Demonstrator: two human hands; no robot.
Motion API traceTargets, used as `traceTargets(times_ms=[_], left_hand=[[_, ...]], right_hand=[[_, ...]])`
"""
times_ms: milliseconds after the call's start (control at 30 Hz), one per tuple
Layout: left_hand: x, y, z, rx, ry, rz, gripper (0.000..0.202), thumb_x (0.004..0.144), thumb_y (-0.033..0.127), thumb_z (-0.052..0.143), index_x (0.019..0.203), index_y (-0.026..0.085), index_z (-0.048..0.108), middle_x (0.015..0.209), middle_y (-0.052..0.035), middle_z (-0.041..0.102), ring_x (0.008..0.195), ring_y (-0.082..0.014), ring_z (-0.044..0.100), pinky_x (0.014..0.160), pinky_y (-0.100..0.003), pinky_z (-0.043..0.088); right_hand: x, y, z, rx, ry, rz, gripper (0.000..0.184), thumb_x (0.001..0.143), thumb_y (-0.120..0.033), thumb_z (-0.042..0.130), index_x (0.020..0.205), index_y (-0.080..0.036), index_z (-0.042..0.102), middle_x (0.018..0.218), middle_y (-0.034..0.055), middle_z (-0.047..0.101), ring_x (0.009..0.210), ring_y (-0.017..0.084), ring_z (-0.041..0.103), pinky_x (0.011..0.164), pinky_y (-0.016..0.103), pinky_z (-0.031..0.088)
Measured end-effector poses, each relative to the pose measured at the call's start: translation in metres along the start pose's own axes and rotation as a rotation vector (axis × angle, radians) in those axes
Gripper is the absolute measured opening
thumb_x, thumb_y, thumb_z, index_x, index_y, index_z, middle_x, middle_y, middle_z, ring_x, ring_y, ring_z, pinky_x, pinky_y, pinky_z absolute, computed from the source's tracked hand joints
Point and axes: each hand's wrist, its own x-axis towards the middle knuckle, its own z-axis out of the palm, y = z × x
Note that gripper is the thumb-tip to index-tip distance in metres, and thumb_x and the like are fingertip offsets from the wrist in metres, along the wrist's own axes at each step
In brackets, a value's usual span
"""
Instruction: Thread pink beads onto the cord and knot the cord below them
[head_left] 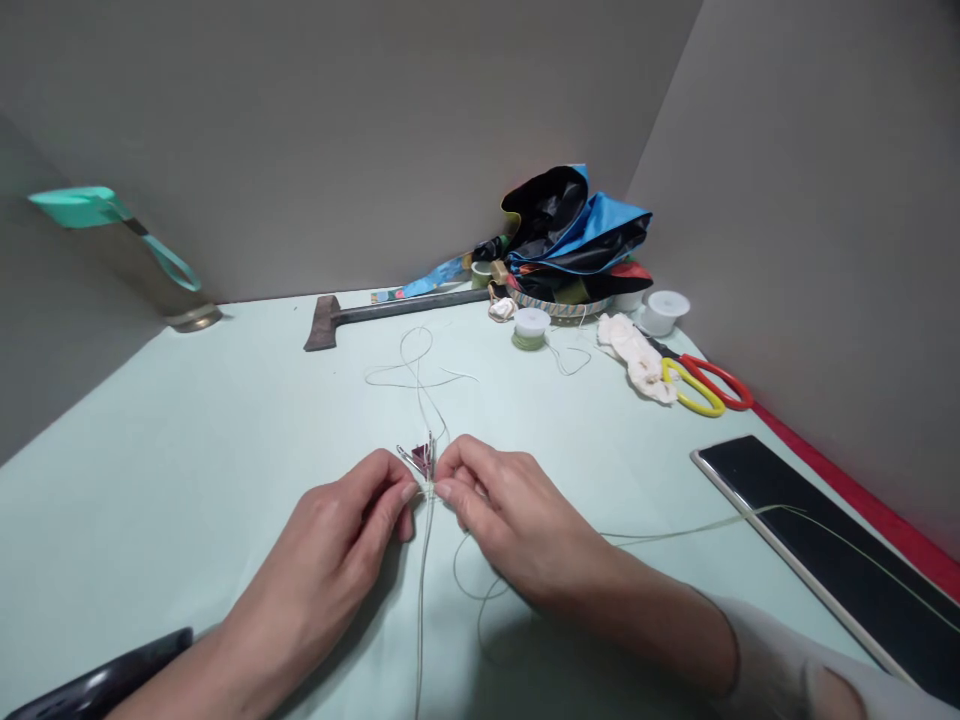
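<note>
My left hand (330,560) and my right hand (502,510) meet low in the middle of the pale green table top (187,470). Between their fingertips they pinch a knotted bundle of thin pale cord (430,490). Just above the pinch stands a small maroon binder clip (421,458) with wire handles, partly hidden by my fingers. One cord strand (421,620) runs down past my left hand. Another (712,525) runs right, beneath my right wrist. Loose loops of cord (409,370) lie beyond the clip.
A metal-handled hammer (390,312) lies at the far edge, near a green thread spool (529,332). Further right are a white cloth (637,360), red-and-yellow scissors (709,388), a dark tablet (817,530), and a heap of blue-black fabric (570,230). Grey walls surround the table.
</note>
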Motion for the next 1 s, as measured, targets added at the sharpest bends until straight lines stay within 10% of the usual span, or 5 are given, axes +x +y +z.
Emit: traceTargets(times_ms=[1000], left_hand=[[0.0041,-0.0020,-0.0002,0.001,0.011,-0.045,0.023,0.093,0.042,0.049,0.081,0.023,0.054,0.070,0.0046,0.057,0.063,-0.0146,0.049,0.059,-0.027,0.035]], right_hand=[[0.0028,0.0018,0.0032,0.251,-0.117,0.119,0.019,0.093,-0.023,0.054,0.082,-0.015,0.068,0.066,-0.0025,0.059,0.057,0.007,0.043,0.052,0.022,0.031]])
